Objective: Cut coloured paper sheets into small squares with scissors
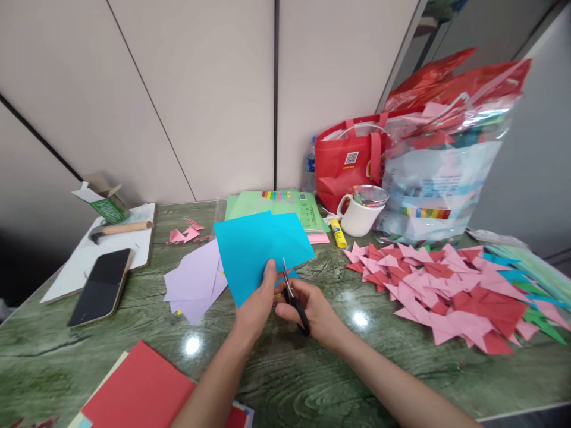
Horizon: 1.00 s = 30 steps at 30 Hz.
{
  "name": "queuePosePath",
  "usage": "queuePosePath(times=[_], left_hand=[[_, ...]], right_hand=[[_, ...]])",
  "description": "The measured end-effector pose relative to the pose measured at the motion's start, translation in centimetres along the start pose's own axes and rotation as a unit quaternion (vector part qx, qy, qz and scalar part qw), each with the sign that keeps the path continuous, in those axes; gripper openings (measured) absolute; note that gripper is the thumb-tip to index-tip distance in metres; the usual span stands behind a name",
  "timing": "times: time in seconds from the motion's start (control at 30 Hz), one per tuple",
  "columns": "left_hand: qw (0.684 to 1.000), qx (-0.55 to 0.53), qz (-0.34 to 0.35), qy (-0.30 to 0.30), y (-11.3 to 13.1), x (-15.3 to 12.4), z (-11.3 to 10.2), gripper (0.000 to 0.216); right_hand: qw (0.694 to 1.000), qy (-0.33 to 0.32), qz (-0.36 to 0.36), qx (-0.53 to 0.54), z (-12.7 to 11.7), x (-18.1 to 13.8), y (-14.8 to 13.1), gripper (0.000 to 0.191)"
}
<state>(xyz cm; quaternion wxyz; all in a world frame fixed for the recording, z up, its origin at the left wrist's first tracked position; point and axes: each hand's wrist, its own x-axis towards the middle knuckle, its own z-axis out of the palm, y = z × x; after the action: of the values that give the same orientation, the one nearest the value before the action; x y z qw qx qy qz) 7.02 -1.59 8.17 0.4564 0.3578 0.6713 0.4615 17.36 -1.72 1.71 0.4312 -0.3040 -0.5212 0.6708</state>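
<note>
We held blue paper [254, 249] above the table [151, 333], just in front of the green packet [276, 204]. Our left hand [256, 297] pinched its lower edge, thumb on top and the other fingers mostly hidden underneath; we could not tell how those lay. Our right hand [312, 304] had its fingers curled around the handles of 1 pair of scissors [289, 291], blades at the paper's lower edge. Lilac sheets [194, 279] lay to the left, and we had folded pink and red pieces [450, 285] heaped on the right, near 1 white mug [360, 215].
</note>
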Motion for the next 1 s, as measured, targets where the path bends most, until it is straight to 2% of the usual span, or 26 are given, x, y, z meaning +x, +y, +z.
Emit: queuePosePath(times=[0.2,0.47,0.73,1.0], left_hand=[[0.999,-0.021,-0.018,-0.023,0.1,-0.1,0.0,0.027],[1.0,-0.003,0.025,-0.009,-0.6,0.2,0.0,0.028],[0.999,0.004,0.038,-0.028,-1.3,0.5,-0.1,0.034],[0.998,0.019,0.048,-0.02,-1.3,0.4,-0.2,0.036]], right_hand=[[1.0,0.005,-0.001,0.005,0.0,0.0,0.1,0.032],[1.0,0.02,0.019,-0.012,-0.1,0.0,0.7,0.036],[0.999,0.028,0.027,-0.023,0.1,0.0,0.3,0.039],[0.999,0.037,0.023,-0.026,0.1,0.1,0.4,0.034]])
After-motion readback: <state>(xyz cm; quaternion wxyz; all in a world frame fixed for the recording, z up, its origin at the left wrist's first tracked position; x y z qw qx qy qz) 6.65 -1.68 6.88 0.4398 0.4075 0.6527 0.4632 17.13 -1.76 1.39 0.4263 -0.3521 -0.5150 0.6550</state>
